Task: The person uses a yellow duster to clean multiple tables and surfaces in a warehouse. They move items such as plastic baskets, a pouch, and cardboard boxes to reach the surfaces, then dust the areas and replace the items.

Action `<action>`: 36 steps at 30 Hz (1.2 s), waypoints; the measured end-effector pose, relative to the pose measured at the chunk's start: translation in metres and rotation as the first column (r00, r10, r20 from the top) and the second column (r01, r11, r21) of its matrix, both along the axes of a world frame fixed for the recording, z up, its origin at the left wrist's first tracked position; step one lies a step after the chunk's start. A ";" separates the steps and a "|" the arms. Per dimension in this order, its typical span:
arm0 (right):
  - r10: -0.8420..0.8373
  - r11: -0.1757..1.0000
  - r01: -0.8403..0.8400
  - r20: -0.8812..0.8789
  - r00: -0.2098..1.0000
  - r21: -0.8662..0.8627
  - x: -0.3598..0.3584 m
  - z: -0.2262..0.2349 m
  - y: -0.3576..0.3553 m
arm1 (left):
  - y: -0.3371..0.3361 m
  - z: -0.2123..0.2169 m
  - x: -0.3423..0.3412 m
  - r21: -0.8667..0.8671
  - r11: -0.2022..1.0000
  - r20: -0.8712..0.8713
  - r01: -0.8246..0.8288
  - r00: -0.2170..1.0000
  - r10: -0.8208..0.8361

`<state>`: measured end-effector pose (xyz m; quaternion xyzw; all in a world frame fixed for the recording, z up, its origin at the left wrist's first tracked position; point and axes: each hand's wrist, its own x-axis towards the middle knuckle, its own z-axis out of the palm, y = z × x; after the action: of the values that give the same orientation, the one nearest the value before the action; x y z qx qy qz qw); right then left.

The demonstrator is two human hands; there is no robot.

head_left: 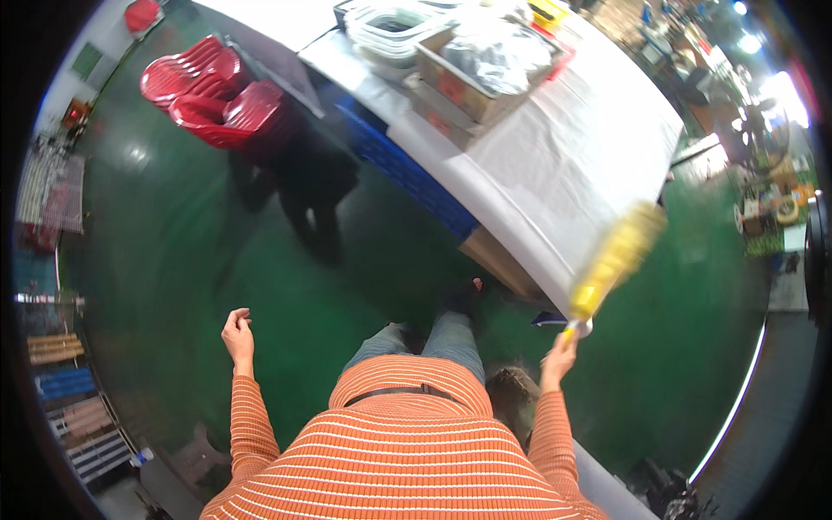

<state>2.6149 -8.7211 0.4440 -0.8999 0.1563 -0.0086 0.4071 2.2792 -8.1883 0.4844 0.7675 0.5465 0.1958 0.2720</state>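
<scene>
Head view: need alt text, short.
Person's right hand grips a motion-blurred yellow duster-like tool near a white-covered table; left hand apparently empty above a green floor. Stacked red chairs stand at upper left.

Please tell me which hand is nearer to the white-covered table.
Right. The right hand, holding the yellow duster, is close to the white-covered table at its near corner; the left hand is farther away, over green floor.
</scene>
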 end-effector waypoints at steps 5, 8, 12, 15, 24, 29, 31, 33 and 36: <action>0.790 0.537 -0.805 -0.183 0.585 -0.252 -0.051 0.035 0.069 | 0.012 0.003 -0.034 -0.008 1.000 0.033 -0.017 0.999 0.017; 0.935 0.219 -0.875 -0.165 0.315 -0.431 -0.021 0.055 0.134 | 0.036 0.015 0.001 0.029 0.997 0.103 0.067 0.992 -0.069; 0.842 0.539 -0.770 0.186 0.507 -0.340 0.062 0.040 0.212 | 0.079 0.032 0.074 0.070 0.977 0.244 0.200 0.946 -0.212; 0.763 0.480 -0.750 -0.204 0.613 -0.455 0.113 0.036 0.292 | 0.113 0.042 0.125 0.084 0.972 0.371 0.219 0.899 -0.235; 0.747 0.633 -0.765 -0.164 0.644 -0.121 0.183 0.020 0.544 | 0.221 0.009 0.150 0.029 0.975 0.014 0.222 0.975 -0.223; 0.919 0.388 -0.911 -0.009 0.393 -0.137 0.197 0.052 0.633 | 0.226 -0.071 0.040 -0.280 0.950 -0.104 -0.136 0.988 0.111; 0.949 0.306 -0.939 0.129 0.288 -0.155 0.206 0.060 0.691 | 0.188 -0.102 -0.034 -0.386 0.861 -0.280 -0.330 0.932 0.232; 0.879 0.466 -0.875 0.179 0.442 -0.128 0.235 0.038 0.752 | 0.163 -0.136 -0.083 -0.466 0.764 -0.383 -0.446 0.880 0.280; 0.743 0.669 -0.692 -0.206 0.637 0.274 0.254 0.012 0.874 | 0.147 -0.123 -0.111 -0.634 0.452 -0.423 -0.627 0.771 0.476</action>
<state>2.8684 -7.8475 0.4556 -0.8395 -0.1550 0.3044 0.4226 2.1682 -8.0410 0.3613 0.3788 0.8182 -0.0402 0.4307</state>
